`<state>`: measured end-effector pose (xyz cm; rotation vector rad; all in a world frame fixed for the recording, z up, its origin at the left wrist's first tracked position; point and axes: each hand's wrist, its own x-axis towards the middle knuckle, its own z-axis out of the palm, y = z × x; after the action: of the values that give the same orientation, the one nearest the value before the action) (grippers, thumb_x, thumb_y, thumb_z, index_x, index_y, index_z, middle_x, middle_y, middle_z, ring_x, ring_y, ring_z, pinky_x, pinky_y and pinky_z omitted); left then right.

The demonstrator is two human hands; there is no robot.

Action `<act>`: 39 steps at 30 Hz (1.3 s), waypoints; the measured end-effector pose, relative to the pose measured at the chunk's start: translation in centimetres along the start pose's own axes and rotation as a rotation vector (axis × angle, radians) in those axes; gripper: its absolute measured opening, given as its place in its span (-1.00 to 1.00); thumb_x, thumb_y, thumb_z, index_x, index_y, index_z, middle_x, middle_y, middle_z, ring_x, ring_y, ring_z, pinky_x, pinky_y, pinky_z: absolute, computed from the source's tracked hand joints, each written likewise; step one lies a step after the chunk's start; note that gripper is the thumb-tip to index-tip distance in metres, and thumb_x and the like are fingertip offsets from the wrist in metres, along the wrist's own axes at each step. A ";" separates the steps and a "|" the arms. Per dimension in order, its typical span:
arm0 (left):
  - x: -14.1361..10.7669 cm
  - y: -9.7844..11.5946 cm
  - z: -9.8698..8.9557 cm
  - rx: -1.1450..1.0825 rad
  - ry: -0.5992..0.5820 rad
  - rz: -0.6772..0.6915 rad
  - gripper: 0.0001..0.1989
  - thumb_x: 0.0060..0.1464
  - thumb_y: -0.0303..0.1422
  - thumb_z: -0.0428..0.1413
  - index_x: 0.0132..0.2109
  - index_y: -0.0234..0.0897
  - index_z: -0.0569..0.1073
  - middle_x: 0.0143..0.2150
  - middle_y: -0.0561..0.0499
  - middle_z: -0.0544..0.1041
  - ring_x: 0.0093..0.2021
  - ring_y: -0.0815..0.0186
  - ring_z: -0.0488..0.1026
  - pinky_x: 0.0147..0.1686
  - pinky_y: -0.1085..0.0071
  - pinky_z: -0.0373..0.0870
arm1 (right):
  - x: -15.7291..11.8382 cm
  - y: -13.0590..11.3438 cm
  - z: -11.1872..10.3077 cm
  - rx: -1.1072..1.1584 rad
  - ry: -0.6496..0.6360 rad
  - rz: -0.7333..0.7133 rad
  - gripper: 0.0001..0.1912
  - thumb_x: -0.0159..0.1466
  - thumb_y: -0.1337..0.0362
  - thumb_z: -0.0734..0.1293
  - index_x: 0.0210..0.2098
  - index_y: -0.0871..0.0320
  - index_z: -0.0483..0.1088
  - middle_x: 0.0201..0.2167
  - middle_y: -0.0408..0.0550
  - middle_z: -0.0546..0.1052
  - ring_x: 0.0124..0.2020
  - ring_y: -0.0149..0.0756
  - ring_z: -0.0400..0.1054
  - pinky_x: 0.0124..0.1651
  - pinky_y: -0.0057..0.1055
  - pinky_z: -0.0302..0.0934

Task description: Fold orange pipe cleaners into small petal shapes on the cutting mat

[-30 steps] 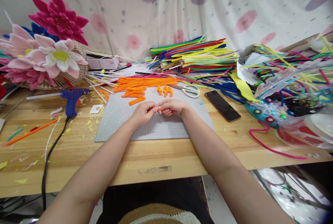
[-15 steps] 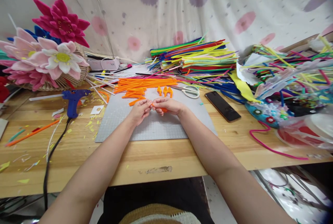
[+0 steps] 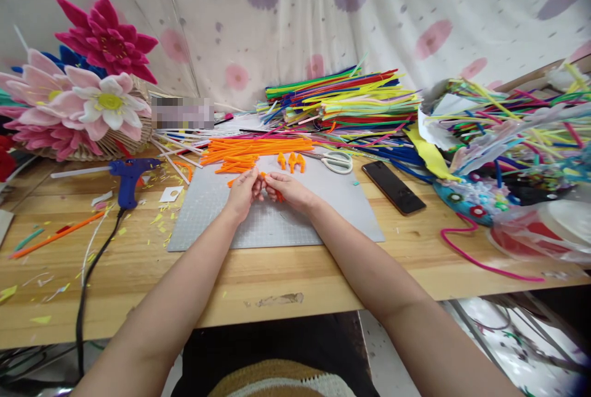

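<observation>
Both hands meet above the grey cutting mat (image 3: 305, 224), fingertips almost touching. My left hand (image 3: 242, 194) is closed in a pinch on an orange pipe cleaner piece (image 3: 263, 174). From the other side, my right hand (image 3: 290, 192) grips the same piece, and a bit of orange shows under its fingers. Most of the piece is hidden by the fingers. Just behind lies a pile of orange pipe cleaners (image 3: 249, 151). Several small bent orange pieces (image 3: 292, 162) sit to the right of that pile, beside white-handled scissors (image 3: 339, 163).
A blue glue gun (image 3: 129, 181) with a black cord lies left of the mat, among yellow scraps. Right of it is a phone (image 3: 392, 188). Bundles of coloured pipe cleaners (image 3: 341, 101) line the back. Fuzzy flowers (image 3: 108, 46) stand at back left; a pink stem (image 3: 480, 261) lies right.
My hands have moved slightly left and the fingers have curled more around the orange piece. Objects on the table stay where they were.
</observation>
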<state>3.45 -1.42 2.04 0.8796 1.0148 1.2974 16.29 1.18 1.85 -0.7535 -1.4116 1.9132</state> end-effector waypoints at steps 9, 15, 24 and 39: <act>0.6 0.0 -0.6 0.046 0.219 0.157 -0.73 -0.23 -0.25 0.24 -0.35 -0.34 0.53 -0.56 0.11 0.38 -0.59 0.55 0.24 -0.62 0.57 0.11 | 0.2 0.3 0.4 -0.161 -0.017 0.039 -0.70 0.21 0.07 0.22 -0.43 0.21 0.25 -0.62 -0.26 0.20 -0.60 -0.55 0.08 -0.51 -0.57 0.05; 0.3 -0.6 0.1 0.037 -0.019 0.056 -0.66 -0.05 -0.15 0.13 -0.23 -0.35 0.48 -0.67 0.14 0.31 -0.63 0.47 0.29 -0.57 0.51 0.26 | 0.7 1.0 0.7 -0.234 0.094 -0.045 -0.69 0.27 0.12 0.14 -0.50 0.19 0.18 -0.65 -0.26 0.20 -0.64 -0.56 0.08 -0.53 -0.58 0.04; 0.6 0.6 -0.5 -0.154 -0.003 0.009 -0.86 0.02 -0.35 0.08 -0.40 -0.34 0.43 -0.43 -0.01 0.52 -0.39 0.39 0.47 -0.33 0.44 0.39 | 0.2 -0.1 -1.2 -0.546 0.189 -0.182 -0.73 0.14 0.11 0.27 -0.45 0.22 0.35 -0.49 -0.15 0.37 -0.43 -0.47 0.20 -0.36 -0.52 0.09; 0.1 -0.2 -0.3 0.127 -0.136 -0.179 -0.79 -0.02 -0.35 0.14 -0.23 -0.34 0.34 -0.41 -0.03 0.52 -0.38 0.32 0.50 -0.30 0.29 0.44 | 0.7 0.3 -1.3 -0.132 0.342 -0.102 -0.69 -0.08 0.12 0.39 -0.47 0.23 0.33 -0.59 -0.24 0.32 -0.60 -0.56 0.09 -0.55 -0.54 -0.04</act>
<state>3.29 -1.38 1.72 0.9375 1.0517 1.0179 16.78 2.41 1.20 -0.9983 -1.3402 1.5376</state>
